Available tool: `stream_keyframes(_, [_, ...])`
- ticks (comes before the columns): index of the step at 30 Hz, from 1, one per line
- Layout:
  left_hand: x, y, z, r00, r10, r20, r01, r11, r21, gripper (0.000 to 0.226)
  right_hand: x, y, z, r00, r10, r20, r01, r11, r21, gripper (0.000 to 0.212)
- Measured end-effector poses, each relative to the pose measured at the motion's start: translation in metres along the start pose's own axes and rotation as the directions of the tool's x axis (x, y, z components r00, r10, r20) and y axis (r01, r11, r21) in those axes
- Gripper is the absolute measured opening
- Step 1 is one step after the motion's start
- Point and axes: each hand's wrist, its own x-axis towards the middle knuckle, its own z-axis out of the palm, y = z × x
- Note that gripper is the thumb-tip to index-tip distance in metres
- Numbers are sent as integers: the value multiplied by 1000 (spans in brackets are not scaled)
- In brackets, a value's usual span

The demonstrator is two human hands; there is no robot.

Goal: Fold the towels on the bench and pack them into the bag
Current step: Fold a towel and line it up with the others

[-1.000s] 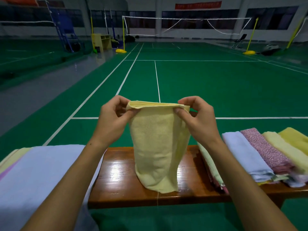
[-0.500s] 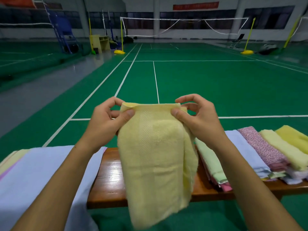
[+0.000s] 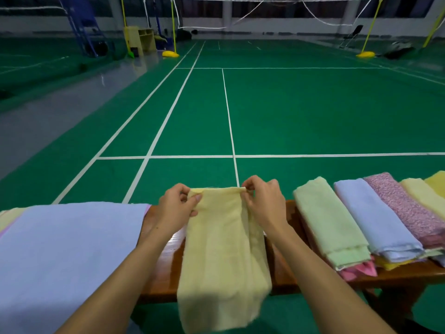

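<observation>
A pale yellow towel (image 3: 221, 256), folded lengthwise, lies across the wooden bench (image 3: 163, 273), and its lower end hangs over the near edge. My left hand (image 3: 175, 208) pinches its top left corner. My right hand (image 3: 262, 201) pinches the top right corner. Both hold the top edge at the bench's far side. On the left lies a flat stack of unfolded towels with a light blue towel (image 3: 62, 256) on top. At the right sits a row of folded towels (image 3: 370, 218): light green, light blue, pink patterned and yellow. No bag is in view.
Beyond the bench stretches a green badminton court with white lines. A net (image 3: 265, 10), yellow posts, a blue umpire chair (image 3: 84, 25) and a yellow cabinet (image 3: 142, 39) stand far away. A pink towel (image 3: 358, 270) shows under the folded row.
My hands have lowered the yellow towel from mid-air onto the bench, away from me. The view has tilted down. The towel now drapes over the near edge.
</observation>
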Motion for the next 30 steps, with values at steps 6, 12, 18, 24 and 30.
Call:
stream_keyframes(6, [23,-28,20,993,-56,-102,58,998,17,22,8,3,36,993,119,-7,-120,991,-63,15])
stream_keyframes(12, [27,-31,23,1000,-7,18,5,994,111,52,9,16,58,978,120,168,-163,948,273,32])
stream_keyframes(18, [4,-23,4,985,114,126,-131,982,135,62,-3,25,32,985,-42,166,-4,964,265,32])
stream_keyframes(24, [-55,-8,-15,973,113,201,-135,986,96,40,-56,21,-14,945,-74,317,-76,897,435,16])
stream_keyframes(30, [-93,-19,-29,932,59,357,-133,974,185,35,-98,34,-22,834,-137,534,-159,868,471,20])
